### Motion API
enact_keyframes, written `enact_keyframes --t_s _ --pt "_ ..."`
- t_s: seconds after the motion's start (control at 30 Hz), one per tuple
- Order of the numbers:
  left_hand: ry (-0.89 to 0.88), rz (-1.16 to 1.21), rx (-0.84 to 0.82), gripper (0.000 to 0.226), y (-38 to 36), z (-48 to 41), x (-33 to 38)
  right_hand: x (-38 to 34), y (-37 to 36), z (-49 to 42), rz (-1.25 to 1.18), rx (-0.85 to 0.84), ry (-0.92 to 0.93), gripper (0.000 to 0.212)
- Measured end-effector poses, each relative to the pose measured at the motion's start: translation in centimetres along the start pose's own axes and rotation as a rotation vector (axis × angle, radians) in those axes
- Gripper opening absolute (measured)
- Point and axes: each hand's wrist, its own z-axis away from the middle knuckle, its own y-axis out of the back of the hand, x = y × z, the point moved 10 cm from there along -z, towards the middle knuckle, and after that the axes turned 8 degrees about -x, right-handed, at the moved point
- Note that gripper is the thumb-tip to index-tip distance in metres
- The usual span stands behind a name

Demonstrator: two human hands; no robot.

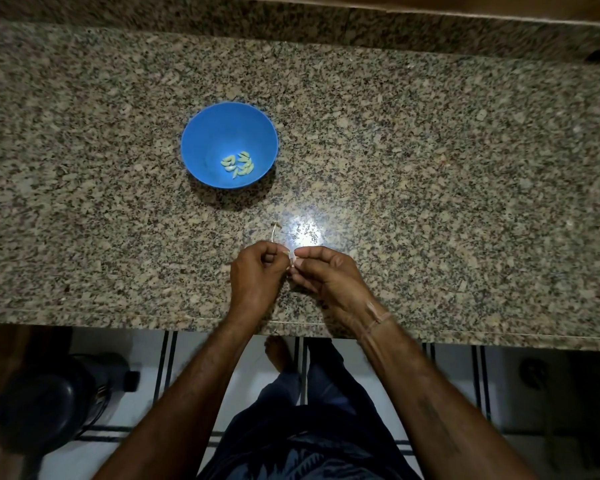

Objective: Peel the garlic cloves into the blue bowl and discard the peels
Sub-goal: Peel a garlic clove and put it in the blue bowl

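While peeled cloves (238, 164) lay in the blue bowl (201, 133) on the worktop (430, 168), the left hand (255, 275) and right hand (329, 278) together pinched one garlic clove (292, 259), fingers curled, nearer the front edge.

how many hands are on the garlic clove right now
2: the left hand pinches the garlic clove from its left, the right hand from its right.

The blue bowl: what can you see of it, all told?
The blue bowl is round, deep, smooth, plastic-looking. It stands upright on the speckled granite counter, left of centre. A small heap of peeled, pale greenish garlic cloves lies at its bottom. Nothing else touches it.
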Motion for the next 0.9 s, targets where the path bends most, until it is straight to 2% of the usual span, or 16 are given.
enact_keyframes --t_s 0.17,0.37,0.47,0.57,0.77,0.9 --pt "0.071 0.152 0.025 0.014 0.0 0.1 -1.2 0.3 0.5 -0.3 0.025 0.016 0.018 0.016" --pt "0.033 0.016 -0.009 0.009 -0.1 -0.1 -1.1 -0.6 1.0 -0.2 0.102 0.018 0.098 0.013" --pt "0.011 0.121 -0.055 0.017 -0.7 0.3 -0.3 -1.7 1.0 0.2 0.232 0.038 0.183 0.014" --pt "0.017 0.248 -0.102 0.014 -1.2 0.4 -0.4 -2.8 0.6 0.4 0.385 0.051 0.277 0.014" --pt "0.125 0.555 -0.101 0.011 -1.7 0.7 -1.2 -3.0 0.6 0.9 0.380 0.060 0.329 0.012" --pt "0.128 0.634 -0.074 0.010 -1.8 1.2 -0.7 -2.9 0.3 1.0 0.394 0.076 0.318 0.012"
